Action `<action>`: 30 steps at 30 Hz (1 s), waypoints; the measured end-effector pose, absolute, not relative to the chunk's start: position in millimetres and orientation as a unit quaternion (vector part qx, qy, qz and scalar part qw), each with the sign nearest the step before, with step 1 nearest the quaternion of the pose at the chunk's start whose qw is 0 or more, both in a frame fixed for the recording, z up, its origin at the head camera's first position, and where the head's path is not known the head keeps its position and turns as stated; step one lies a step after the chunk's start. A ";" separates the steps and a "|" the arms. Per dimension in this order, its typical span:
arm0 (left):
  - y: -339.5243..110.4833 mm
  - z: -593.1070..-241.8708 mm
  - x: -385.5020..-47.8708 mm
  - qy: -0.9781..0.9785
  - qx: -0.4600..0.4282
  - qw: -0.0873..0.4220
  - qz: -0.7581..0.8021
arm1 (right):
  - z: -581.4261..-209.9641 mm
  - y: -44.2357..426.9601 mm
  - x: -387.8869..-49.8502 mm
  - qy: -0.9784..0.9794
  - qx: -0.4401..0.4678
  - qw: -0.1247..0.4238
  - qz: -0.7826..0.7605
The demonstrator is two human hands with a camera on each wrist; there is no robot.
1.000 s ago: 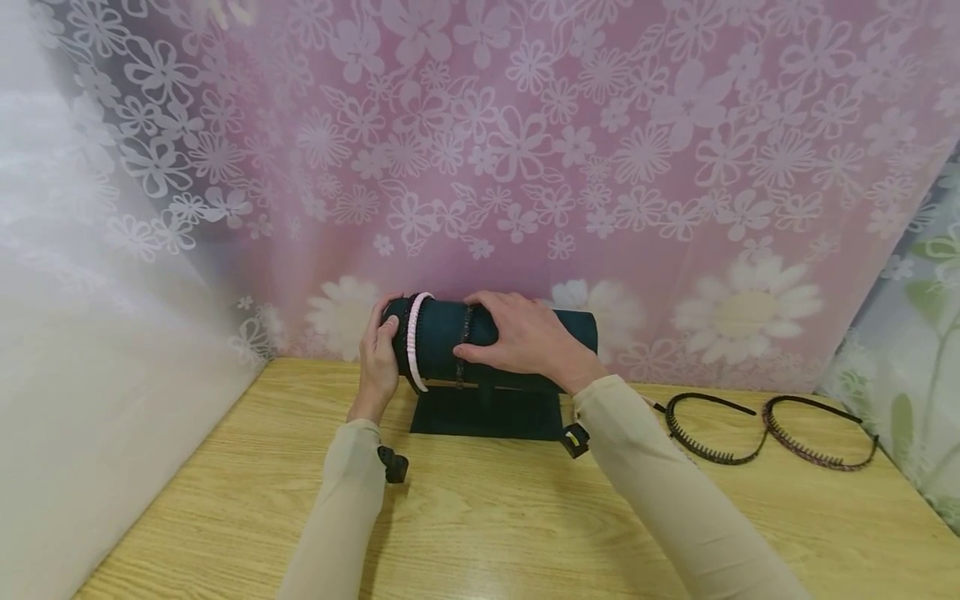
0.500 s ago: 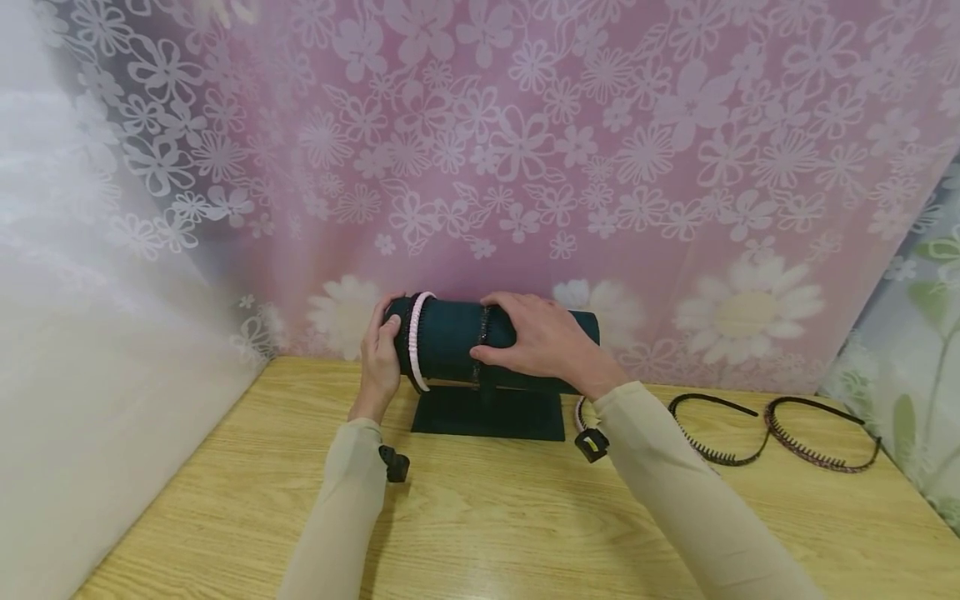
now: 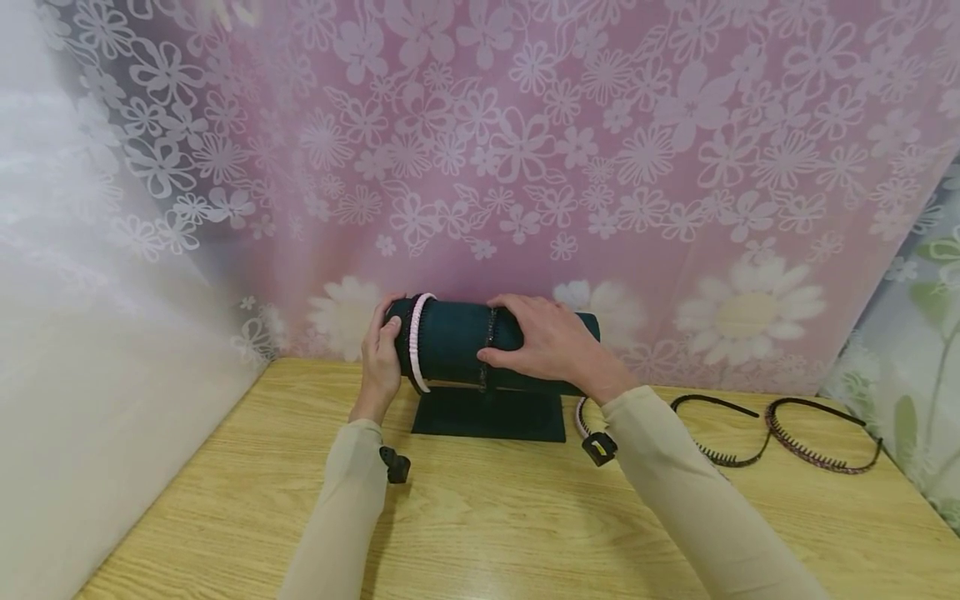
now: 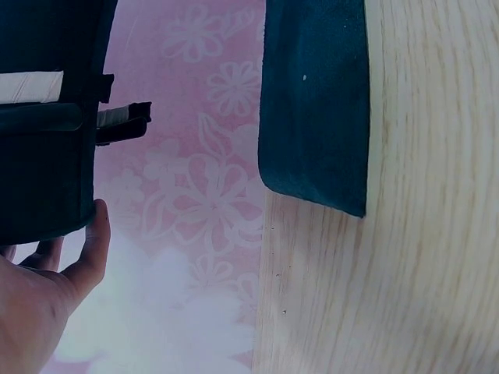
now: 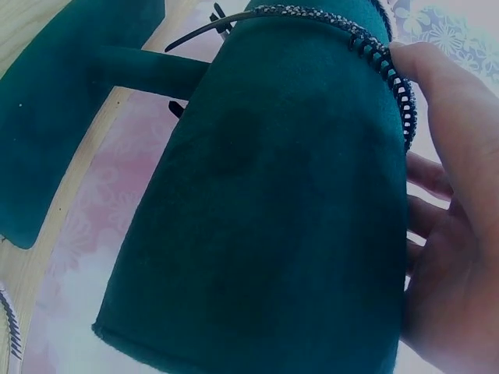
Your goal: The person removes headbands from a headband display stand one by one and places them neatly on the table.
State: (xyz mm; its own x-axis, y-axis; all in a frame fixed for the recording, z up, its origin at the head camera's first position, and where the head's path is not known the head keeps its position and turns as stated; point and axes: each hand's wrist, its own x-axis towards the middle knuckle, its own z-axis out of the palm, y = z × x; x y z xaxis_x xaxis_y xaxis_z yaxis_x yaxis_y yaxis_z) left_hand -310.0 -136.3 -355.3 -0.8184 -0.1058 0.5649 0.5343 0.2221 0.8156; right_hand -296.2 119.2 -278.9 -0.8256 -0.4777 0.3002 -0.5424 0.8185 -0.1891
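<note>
A dark green, roll-shaped headband stand (image 3: 453,337) lies across its flat base (image 3: 487,421) on the table. My left hand (image 3: 380,354) grips the roll's left end, thumb in front; the left wrist view shows its fingers (image 4: 95,249) around that end. Near it, a pale pink headband (image 3: 415,342) and a black headband (image 3: 407,337) sit side by side on the roll. Farther right, a dark glittery toothed headband (image 3: 491,329) arches over it. My right hand (image 3: 551,342) holds this one, thumb at its band in the right wrist view; the other fingertips are hidden behind the roll.
Right of the stand, a pinkish headband (image 3: 581,417) lies partly behind the right wrist. Beyond it are a black toothed headband (image 3: 731,460) and a dark pinkish one (image 3: 817,457). A flowered pink curtain (image 3: 480,167) hangs close behind the roll.
My right hand has slid rightward along the roll, and the glittery headband has moved with it. The left hand stays at the roll's left end.
</note>
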 end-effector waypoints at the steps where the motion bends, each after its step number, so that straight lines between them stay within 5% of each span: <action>1: -136.3 -355.7 -310.3 -0.735 -0.145 0.264 -0.607 | -278.8 119.9 -295.7 -0.947 0.267 0.119 0.135; 30: -136.5 -356.6 -312.4 -0.733 -0.144 0.260 -0.612 | -280.1 144.2 -287.3 -0.946 0.268 0.120 0.135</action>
State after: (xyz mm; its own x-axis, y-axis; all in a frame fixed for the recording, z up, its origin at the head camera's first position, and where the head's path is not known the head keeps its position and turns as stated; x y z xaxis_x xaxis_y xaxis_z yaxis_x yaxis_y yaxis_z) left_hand -312.4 -136.5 -356.6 -0.8229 -0.1076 0.5579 0.5300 0.2087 0.8219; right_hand -287.3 144.2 -280.1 -0.8271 -0.4756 0.2995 -0.5405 0.8192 -0.1916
